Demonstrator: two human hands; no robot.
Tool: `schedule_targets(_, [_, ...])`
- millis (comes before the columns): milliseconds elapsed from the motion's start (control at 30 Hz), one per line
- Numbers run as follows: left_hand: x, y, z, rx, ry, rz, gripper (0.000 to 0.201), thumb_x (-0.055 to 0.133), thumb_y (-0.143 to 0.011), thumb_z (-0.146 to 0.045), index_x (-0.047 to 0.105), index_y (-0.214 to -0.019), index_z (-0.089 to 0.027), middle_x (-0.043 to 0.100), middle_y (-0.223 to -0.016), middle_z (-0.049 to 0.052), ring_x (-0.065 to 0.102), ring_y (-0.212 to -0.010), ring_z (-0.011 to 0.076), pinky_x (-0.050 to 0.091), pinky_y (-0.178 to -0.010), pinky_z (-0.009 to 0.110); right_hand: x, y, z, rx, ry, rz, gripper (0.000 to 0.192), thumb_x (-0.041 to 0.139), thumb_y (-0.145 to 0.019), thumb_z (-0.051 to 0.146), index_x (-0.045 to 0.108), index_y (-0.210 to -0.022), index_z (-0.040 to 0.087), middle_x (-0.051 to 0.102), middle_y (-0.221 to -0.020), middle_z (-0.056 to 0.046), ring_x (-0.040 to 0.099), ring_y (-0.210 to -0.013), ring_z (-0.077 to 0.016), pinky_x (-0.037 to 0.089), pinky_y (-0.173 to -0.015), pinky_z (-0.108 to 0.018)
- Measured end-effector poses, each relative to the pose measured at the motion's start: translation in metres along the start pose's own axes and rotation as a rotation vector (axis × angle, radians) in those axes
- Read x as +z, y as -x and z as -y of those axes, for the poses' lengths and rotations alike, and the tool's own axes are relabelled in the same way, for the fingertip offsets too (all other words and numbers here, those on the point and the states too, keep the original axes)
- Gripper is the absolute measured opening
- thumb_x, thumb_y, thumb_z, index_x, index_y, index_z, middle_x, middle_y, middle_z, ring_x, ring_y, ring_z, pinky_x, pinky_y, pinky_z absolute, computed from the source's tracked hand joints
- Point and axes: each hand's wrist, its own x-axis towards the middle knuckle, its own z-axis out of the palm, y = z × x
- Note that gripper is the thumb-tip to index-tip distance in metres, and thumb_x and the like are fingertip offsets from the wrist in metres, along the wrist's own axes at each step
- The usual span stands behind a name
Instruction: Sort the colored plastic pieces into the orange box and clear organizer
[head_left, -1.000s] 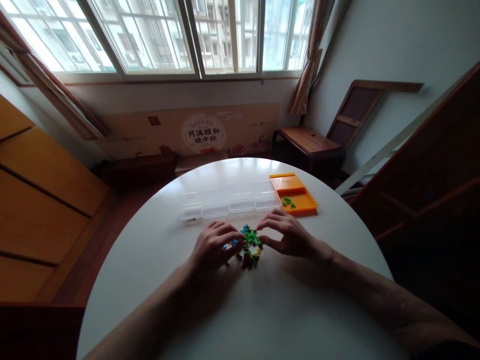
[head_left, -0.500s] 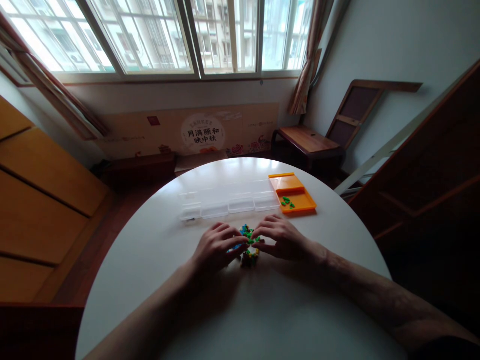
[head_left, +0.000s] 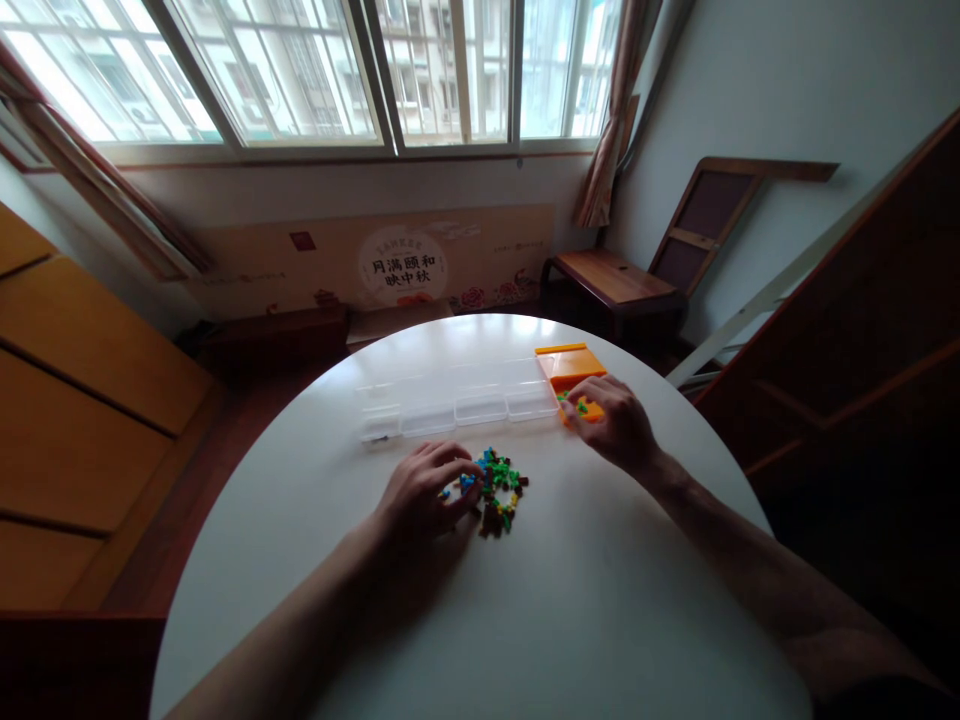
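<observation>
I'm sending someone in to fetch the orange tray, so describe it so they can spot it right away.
Start at the round white table under the window. Along its far side runs a row of clear plastic boxes, and the orange tray sits at the right end of that row, under the right hand. It is the only opaque, coloured container there, with a few small green pieces in it.

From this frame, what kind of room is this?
Most likely a room in a home, not a workshop: a round white table, a barred window with curtains facing apartment blocks, and a wooden chair against the wall.
</observation>
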Motion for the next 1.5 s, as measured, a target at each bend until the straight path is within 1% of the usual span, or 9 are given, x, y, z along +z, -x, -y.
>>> schedule_targets(100, [0.000,0.002,0.000,0.002,-0.010,0.001,0.007,0.074,-0.099,-0.022,0.080,-0.101,-0.025,0.080,-0.100,0.004,0.073,-0.087,0.0186,0.056,-0.080,0.033,0.000,0.000,-0.019,0.143,0.155,-0.041,0.014,0.074,-0.097,0.034,0.070,-0.089,0.024,0.079,-0.096,-0.007,0.069,-0.094,-0.0307,0.051,-0.093,-0.047])
schedule_targets(200, [0.000,0.003,-0.001,-0.006,-0.011,0.017,0.007,0.074,-0.098,-0.021,0.080,-0.102,-0.025,0.080,-0.101,0.004,0.073,-0.086,0.0183,0.056,-0.079,0.032,0.001,0.000,-0.024,0.158,0.198,-0.018,0.013,0.076,-0.096,0.035,0.071,-0.091,0.023,0.078,-0.097,-0.008,0.067,-0.095,-0.0315,0.051,-0.092,-0.048])
schedule_targets(300, [0.000,0.002,-0.001,-0.007,0.013,0.024,0.006,0.075,-0.099,-0.024,0.080,-0.102,-0.025,0.080,-0.101,0.004,0.073,-0.086,0.0182,0.057,-0.079,0.032,0.003,0.001,-0.012,0.046,0.069,0.044,0.010,0.073,-0.098,0.030,0.071,-0.092,0.023,0.076,-0.097,-0.008,0.067,-0.098,-0.0302,0.054,-0.093,-0.047])
schedule_targets(433, [0.001,-0.001,-0.001,0.014,0.044,0.045,0.005,0.077,-0.101,-0.029,0.080,-0.104,-0.026,0.080,-0.102,0.004,0.074,-0.088,0.0187,0.058,-0.079,0.033,0.010,0.008,0.019,-0.203,-0.223,0.213,0.003,0.071,-0.103,0.026,0.074,-0.104,0.024,0.077,-0.106,-0.007,0.069,-0.103,-0.0269,0.057,-0.098,-0.044])
schedule_targets(533, [0.002,-0.003,-0.001,0.021,0.039,0.056,0.011,0.078,-0.101,-0.030,0.081,-0.111,-0.028,0.080,-0.106,0.005,0.075,-0.090,0.0193,0.059,-0.081,0.034,0.019,0.015,0.037,-0.363,-0.303,0.343,0.018,0.074,-0.104,0.027,0.076,-0.122,0.027,0.078,-0.119,-0.007,0.069,-0.110,-0.0268,0.059,-0.099,-0.044])
schedule_targets(633, [0.003,-0.004,-0.001,0.033,0.043,0.082,0.021,0.077,-0.101,-0.029,0.080,-0.122,-0.030,0.080,-0.109,0.005,0.076,-0.093,0.0199,0.059,-0.083,0.034,0.024,0.019,0.045,-0.422,-0.298,0.403,0.029,0.071,-0.106,0.024,0.074,-0.134,0.030,0.077,-0.124,-0.007,0.068,-0.112,-0.0255,0.060,-0.098,-0.043])
schedule_targets(767, [0.004,-0.003,0.000,0.044,0.038,0.116,0.025,0.077,-0.101,-0.027,0.079,-0.125,-0.032,0.080,-0.112,0.005,0.076,-0.094,0.0208,0.059,-0.085,0.036,0.023,0.019,0.045,-0.424,-0.268,0.411,0.023,0.071,-0.106,0.023,0.077,-0.128,0.030,0.077,-0.121,-0.006,0.067,-0.108,-0.0247,0.060,-0.093,-0.041])
schedule_targets(1167, [0.006,-0.002,0.002,0.006,0.011,0.128,0.008,0.073,-0.102,-0.025,0.078,-0.109,-0.026,0.079,-0.108,0.005,0.073,-0.093,0.0195,0.058,-0.087,0.033,0.026,0.019,0.044,-0.390,-0.356,0.404,0.008,0.072,-0.107,0.024,0.079,-0.110,0.027,0.079,-0.110,-0.005,0.068,-0.101,-0.0224,0.058,-0.095,-0.039])
schedule_targets(1500, [0.006,-0.002,0.001,0.004,0.043,0.113,0.009,0.074,-0.102,-0.025,0.077,-0.111,-0.026,0.079,-0.109,0.004,0.073,-0.092,0.0196,0.057,-0.086,0.034,0.025,0.019,0.048,-0.397,-0.351,0.417,0.011,0.074,-0.107,0.033,0.077,-0.116,0.027,0.080,-0.112,-0.005,0.070,-0.102,-0.0230,0.055,-0.097,-0.041])
